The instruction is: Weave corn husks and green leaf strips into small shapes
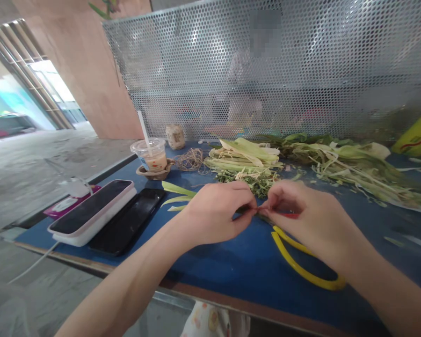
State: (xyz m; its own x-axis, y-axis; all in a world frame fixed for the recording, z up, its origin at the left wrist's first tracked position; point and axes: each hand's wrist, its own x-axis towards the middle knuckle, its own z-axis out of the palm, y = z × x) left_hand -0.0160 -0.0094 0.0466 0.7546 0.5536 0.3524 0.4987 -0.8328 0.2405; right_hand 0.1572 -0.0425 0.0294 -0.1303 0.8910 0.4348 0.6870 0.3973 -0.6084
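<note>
My left hand is closed in a pinch, with pale green leaf strips sticking out past its far side. A dark green bit shows between its thumb and fingers. At its fingertips my right hand pinches too, thumb against forefinger; what lies between those tips is too small to make out. Below the right hand lies a yellow-handled pair of scissors, partly hidden by it. Just beyond the hands are a pile of chopped green bits and a stack of pale green husks.
On the blue table, a white-cased phone and a black phone lie left. Behind them stand a drink cup, tangled twine and a jar. More husks lie right, before a perforated metal panel.
</note>
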